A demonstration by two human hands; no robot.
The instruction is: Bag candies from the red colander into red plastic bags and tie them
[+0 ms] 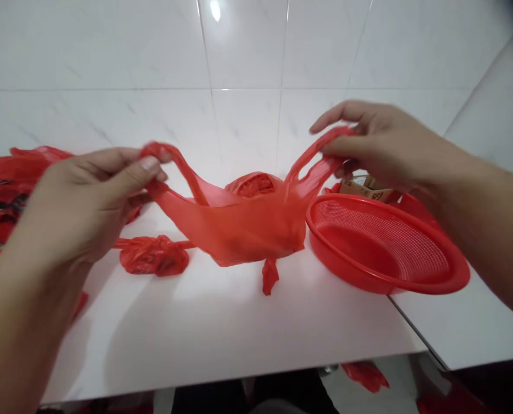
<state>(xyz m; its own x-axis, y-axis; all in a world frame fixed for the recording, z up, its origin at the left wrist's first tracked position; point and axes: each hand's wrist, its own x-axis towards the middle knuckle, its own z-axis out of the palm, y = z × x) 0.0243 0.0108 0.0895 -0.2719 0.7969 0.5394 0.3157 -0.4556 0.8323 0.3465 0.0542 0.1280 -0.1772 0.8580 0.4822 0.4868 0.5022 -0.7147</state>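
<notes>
A red plastic bag (251, 227) hangs stretched between my two hands above the white table. My left hand (105, 184) pinches one looped handle between thumb and fingers. At the other side my right hand (368, 141) is closed on the opposite handle, its index finger lifted off a little. The bag sags in the middle and looks thin and flat. Behind it lies a bundled red bag (234, 185), partly hidden. A knotted red bag (155, 256) rests on the table below my left hand, and a small twisted red piece (269, 278) shows under the held bag.
A red plastic colander (389, 241) stands on the right, across the seam of the white table (222, 339). Behind it is a cardboard box (363, 188), partly covered. More red bags (10, 184) are heaped at the left. A tiled wall (153, 57) rises behind; red plastic (366, 375) lies below the table edge.
</notes>
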